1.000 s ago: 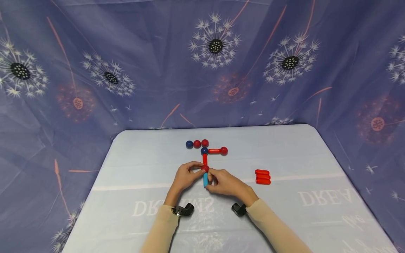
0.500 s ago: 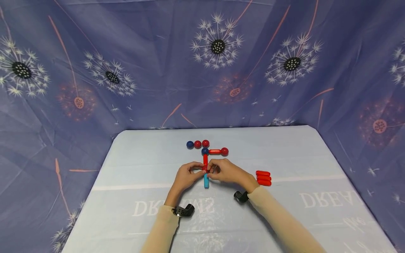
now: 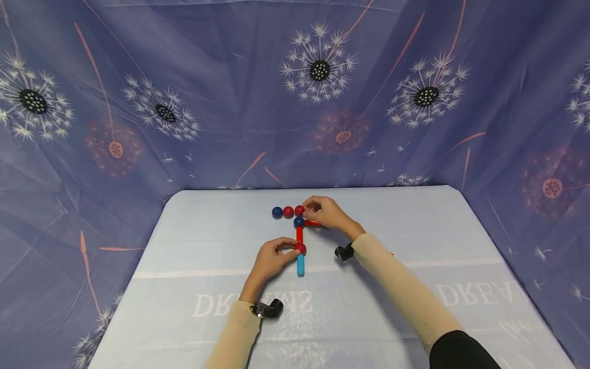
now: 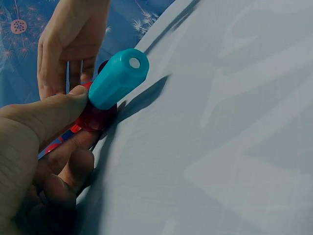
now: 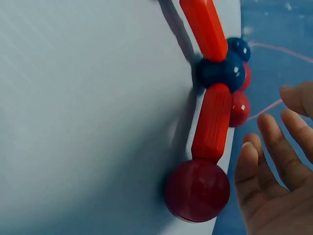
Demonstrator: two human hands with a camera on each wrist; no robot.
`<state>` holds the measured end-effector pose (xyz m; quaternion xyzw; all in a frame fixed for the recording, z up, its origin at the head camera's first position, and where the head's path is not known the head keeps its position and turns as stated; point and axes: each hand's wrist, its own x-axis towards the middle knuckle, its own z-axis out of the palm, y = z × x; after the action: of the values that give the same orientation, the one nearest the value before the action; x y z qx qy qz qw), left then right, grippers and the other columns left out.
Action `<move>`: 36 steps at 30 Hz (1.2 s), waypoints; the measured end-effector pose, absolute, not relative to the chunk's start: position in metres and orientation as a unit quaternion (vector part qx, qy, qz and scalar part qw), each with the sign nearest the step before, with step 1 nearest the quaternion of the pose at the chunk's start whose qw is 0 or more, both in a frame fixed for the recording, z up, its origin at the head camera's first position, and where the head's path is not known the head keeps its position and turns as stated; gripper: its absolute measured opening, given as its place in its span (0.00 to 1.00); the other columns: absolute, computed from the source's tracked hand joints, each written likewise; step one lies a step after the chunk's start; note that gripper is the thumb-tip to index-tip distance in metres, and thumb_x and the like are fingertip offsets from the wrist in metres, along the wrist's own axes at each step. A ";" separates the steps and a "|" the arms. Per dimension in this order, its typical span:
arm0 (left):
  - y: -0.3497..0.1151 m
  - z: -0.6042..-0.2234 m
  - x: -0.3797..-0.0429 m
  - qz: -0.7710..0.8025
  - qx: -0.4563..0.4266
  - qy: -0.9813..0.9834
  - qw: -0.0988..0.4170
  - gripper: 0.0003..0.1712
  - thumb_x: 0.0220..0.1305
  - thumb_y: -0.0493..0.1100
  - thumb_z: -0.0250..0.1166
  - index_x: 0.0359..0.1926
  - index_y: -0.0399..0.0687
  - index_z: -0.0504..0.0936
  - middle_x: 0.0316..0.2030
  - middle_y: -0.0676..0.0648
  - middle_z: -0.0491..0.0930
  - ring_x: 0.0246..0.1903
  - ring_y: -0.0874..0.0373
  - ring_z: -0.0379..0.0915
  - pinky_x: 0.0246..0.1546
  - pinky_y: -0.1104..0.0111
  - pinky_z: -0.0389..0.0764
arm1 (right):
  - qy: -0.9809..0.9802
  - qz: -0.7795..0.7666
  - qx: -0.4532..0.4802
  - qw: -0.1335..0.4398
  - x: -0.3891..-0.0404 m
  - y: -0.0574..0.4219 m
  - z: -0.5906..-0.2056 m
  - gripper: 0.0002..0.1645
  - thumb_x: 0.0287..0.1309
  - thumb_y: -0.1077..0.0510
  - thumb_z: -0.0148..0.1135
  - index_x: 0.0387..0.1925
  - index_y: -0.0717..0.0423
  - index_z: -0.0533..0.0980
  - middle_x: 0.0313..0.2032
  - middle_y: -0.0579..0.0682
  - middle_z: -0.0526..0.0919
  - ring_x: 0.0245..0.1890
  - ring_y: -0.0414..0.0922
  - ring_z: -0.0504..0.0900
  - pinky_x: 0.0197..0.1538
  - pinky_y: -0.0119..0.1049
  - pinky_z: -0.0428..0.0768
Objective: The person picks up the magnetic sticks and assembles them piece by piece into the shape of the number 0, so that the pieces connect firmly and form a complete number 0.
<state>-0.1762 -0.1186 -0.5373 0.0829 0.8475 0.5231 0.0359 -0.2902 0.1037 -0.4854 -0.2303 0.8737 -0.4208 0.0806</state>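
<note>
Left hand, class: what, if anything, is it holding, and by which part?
The left hand holds the red ball next to the blue rod, pinching its sides between thumb and finger.

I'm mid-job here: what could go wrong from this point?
Two risks. The right hand is right by the loose red ball at the row's end; a nudge might roll it away. That hand is also close to the red side rod, so it could bump it and jerk the joined red ball that the left hand pinches.
</note>
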 end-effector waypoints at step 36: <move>-0.117 -0.536 -0.177 0.520 0.081 0.849 0.046 0.16 0.62 0.52 0.75 0.50 0.55 0.89 0.45 0.50 0.90 0.20 0.63 0.66 0.26 0.71 0.68 | 0.900 -0.407 -0.120 0.098 -0.311 0.088 -0.496 0.21 0.68 0.49 0.67 0.56 0.55 0.81 0.50 0.54 0.86 0.53 0.51 0.82 0.61 0.47 0.78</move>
<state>-0.1772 -0.1173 -0.5361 0.0809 0.8490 0.5202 0.0457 -0.3107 0.0876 -0.4956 -0.1199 0.9002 -0.4069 0.0983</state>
